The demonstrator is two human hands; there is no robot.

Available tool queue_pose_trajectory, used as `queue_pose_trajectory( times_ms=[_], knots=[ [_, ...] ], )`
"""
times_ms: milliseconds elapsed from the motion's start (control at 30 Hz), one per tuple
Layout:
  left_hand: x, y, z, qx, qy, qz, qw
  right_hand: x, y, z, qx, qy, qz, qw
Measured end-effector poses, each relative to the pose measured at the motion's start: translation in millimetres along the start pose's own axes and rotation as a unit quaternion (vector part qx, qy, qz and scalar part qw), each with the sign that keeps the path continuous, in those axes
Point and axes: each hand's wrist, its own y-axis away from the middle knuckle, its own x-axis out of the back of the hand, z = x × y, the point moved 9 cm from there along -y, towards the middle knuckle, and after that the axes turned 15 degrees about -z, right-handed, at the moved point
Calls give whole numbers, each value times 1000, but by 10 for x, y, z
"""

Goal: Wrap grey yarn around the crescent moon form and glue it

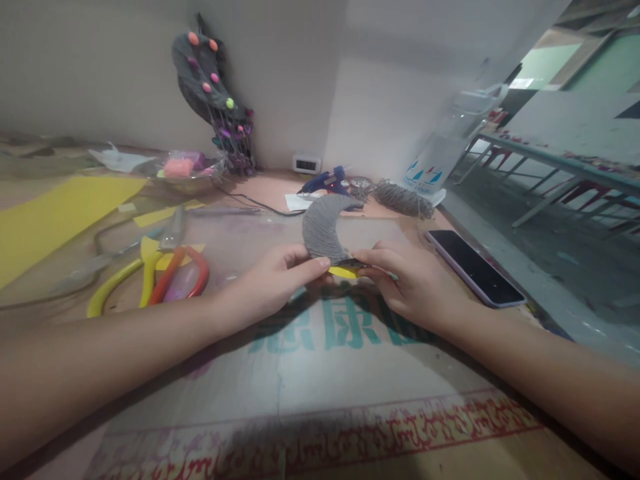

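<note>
A crescent shape wrapped in grey yarn (323, 227) is held up over the table between both hands. My left hand (280, 277) is closed on its lower left edge, thumb on the front. At the crescent's lower right tip, my right hand (400, 277) is closed with thumb and fingers pinched together. A bare yellow strip (344, 272) shows along the underside between the hands. Whether the right fingers grip the tip itself or loose yarn there, I cannot make out.
Behind lie a blue glue gun (325, 181), a grey yarn bundle (403, 199) and a small digital clock (307, 163). A plastic bottle (435, 147) and phone (475, 268) are right; scissors (150, 273) and yellow sheets (65, 213) left. A decorated grey crescent (200, 80) hangs behind.
</note>
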Motion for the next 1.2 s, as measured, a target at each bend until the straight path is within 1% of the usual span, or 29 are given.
queue_pose_trajectory(
  times_ms=[100,167,267,567,733,900,1000,1067,1200],
  knots=[
    [5,1,-4,0,-1,1,1000,-8,30,29,7,-26,29,999],
    [6,0,-4,-1,3,1,1000,-19,40,38,11,-36,36,999],
    [3,-3,8,-6,4,1,1000,-26,40,36,9,-29,30,999],
    [-20,-6,14,-5,-13,-2,1000,-12,38,-31,8,37,30,999],
    [-32,-14,-3,-6,0,-9,1000,-6,25,-30,2,36,28,999],
    [-55,-10,22,-14,3,-20,1000,-25,18,-23,7,45,27,999],
    [-55,-7,19,-7,-2,-19,1000,-22,29,-4,6,18,30,999],
    [-48,-10,8,-3,-3,-15,1000,17,47,41,-13,-25,46,999],
    [-38,-23,12,-20,13,-14,1000,68,73,195,-100,-108,67,987]
  ],
)
